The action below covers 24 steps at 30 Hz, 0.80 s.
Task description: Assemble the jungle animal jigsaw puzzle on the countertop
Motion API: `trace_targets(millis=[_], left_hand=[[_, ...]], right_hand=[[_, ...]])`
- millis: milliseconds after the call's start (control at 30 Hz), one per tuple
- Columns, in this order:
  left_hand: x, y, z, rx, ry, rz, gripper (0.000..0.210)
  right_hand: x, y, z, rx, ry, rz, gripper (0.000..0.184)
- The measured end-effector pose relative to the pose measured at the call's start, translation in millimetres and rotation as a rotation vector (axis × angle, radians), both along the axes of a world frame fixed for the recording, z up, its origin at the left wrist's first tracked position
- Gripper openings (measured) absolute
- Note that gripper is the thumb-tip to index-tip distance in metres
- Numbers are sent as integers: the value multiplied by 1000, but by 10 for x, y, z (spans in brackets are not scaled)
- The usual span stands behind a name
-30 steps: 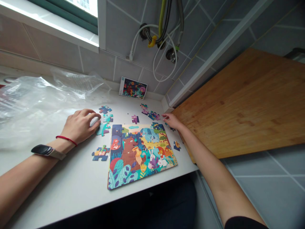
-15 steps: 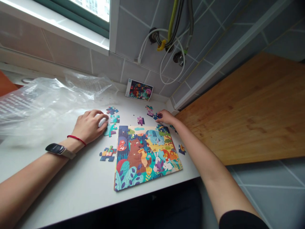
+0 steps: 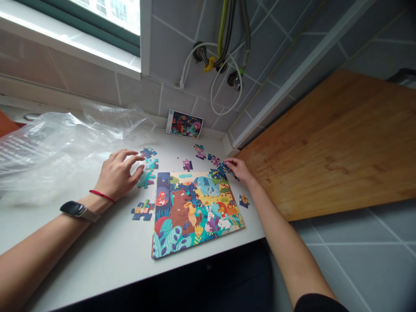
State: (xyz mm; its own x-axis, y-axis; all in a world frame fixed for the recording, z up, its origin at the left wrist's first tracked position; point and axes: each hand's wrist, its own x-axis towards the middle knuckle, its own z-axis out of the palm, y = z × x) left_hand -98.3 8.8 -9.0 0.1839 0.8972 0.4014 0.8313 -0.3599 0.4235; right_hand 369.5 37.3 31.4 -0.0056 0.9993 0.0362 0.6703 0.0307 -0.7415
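Dark-blue puzzle piece [image 3: 222, 168], probably light, stiff card and best taken by its edges, pinched in the right hand [image 3: 239, 170] near the far right corner of the picture board [image 3: 198, 214], with the left hand [image 3: 116, 171] loosely spread beside teal pieces [image 3: 147, 179].

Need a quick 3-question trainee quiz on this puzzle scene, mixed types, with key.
1. True or false: the red bracelet sits between the smart band and the left hand.
2. Which hand has fingers on the dark blue puzzle piece near the far right corner of the assembled jigsaw? A) left B) right C) both
3. Fill in: left of the printed elephants is a brown ____.

Key: 1. True. 2. B, the right hand. 3. Bear.
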Motion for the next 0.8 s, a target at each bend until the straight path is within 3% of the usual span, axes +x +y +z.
trace_targets(millis=[100,267,367,500,633,800], left_hand=[[277,-128,174,101,-76,-91,32],[1167,-154,446,-1,22,-489,36],[1749,45,422,-66,93,-571,58],[2283,371,208,-130,176,-677,73],[2457,509,59,-142,189,-749,71],[2333,440,188,-167,234,-634,62]], right_hand=[[42,-160,-172,24,77,-33,37],[-13,-117,-301,47,192,-12,24],[-66,-126,-309,38,290,55,26],[-106,-185,-351,131,332,34,30],[-70,-180,-405,242,311,-39,21],[-5,-118,-458,283,337,-115,8]])
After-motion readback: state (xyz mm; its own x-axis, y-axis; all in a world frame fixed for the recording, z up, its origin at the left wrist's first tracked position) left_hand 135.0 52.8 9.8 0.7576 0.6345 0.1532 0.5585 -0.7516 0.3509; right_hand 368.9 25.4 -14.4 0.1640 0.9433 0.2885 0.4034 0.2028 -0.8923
